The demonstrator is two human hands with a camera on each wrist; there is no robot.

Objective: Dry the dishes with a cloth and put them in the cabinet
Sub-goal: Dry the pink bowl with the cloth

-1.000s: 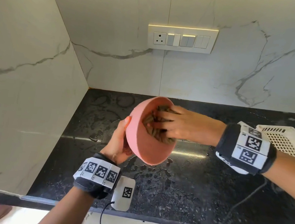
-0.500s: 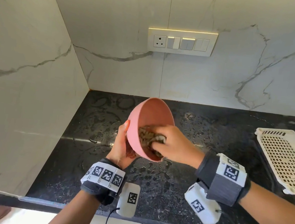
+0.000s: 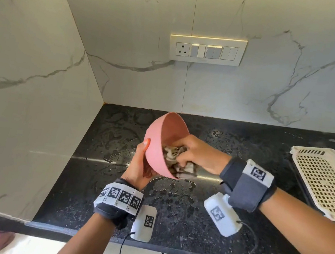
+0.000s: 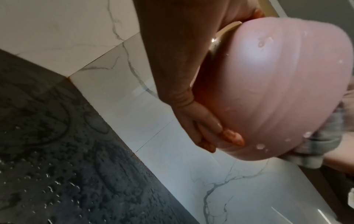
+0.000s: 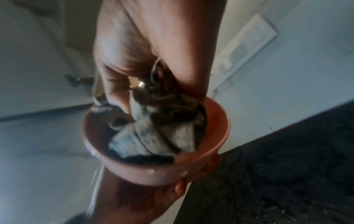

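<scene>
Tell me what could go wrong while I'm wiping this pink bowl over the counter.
Droplets still bead on the outside of the pink bowl, where only your left hand holds it, so it might slip onto the wet counter. The cloth in your right hand is working inside only, so the outside could go into the cabinet damp.

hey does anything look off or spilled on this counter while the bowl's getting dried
Yes: the black countertop is wet, with droplets and puddle rings below the pink bowl, so it is no dry place to set things. Drops also cling to the bowl's outside. Otherwise the left hand grips the bowl and the right hand presses the cloth inside.
</scene>
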